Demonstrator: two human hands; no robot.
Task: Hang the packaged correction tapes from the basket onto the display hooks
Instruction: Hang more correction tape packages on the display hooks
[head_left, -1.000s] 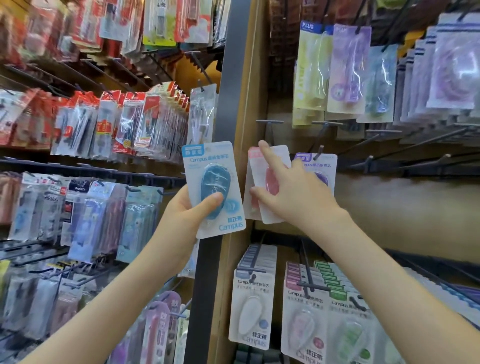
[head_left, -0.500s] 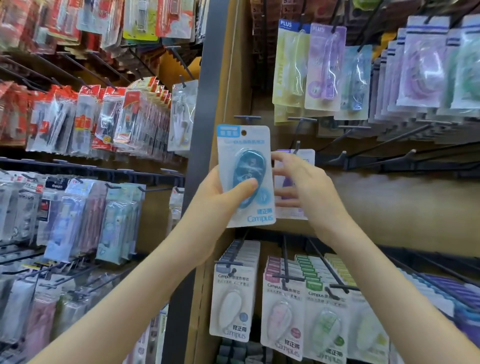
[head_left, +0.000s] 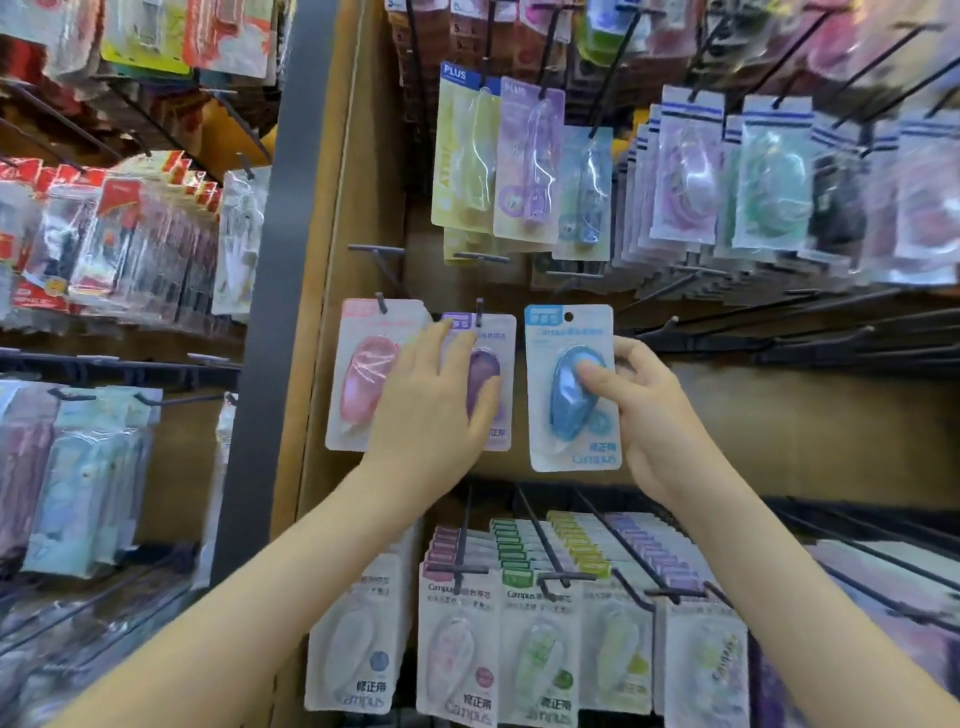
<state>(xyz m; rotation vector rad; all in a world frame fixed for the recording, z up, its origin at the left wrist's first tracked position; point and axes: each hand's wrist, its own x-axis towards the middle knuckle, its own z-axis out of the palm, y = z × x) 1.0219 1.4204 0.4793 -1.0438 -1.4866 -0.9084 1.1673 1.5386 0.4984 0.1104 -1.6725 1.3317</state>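
Observation:
Three Campus correction tape packs line up on the wooden back panel. The pink pack (head_left: 363, 374) hangs on a short hook (head_left: 382, 304), and the purple pack (head_left: 493, 364) hangs on the hook beside it. My left hand (head_left: 431, 410) lies flat over the purple pack with straight fingers, reaching onto the pink pack's edge. My right hand (head_left: 644, 410) grips the blue pack (head_left: 566, 415), thumb on the blister and fingers behind the card. Its hang hole at the top shows no hook through it. The basket is out of view.
Long bare black hooks (head_left: 779, 332) jut out right of the blue pack. Full rows of Campus packs (head_left: 457, 639) hang below and PLUS tapes (head_left: 527, 166) above. A grey upright post (head_left: 275, 312) separates a left bay crowded with hanging stationery (head_left: 130, 234).
The blue pack passed from my left hand to my right hand and moved right of the purple pack. My left hand now lies on the purple pack, where my right hand was.

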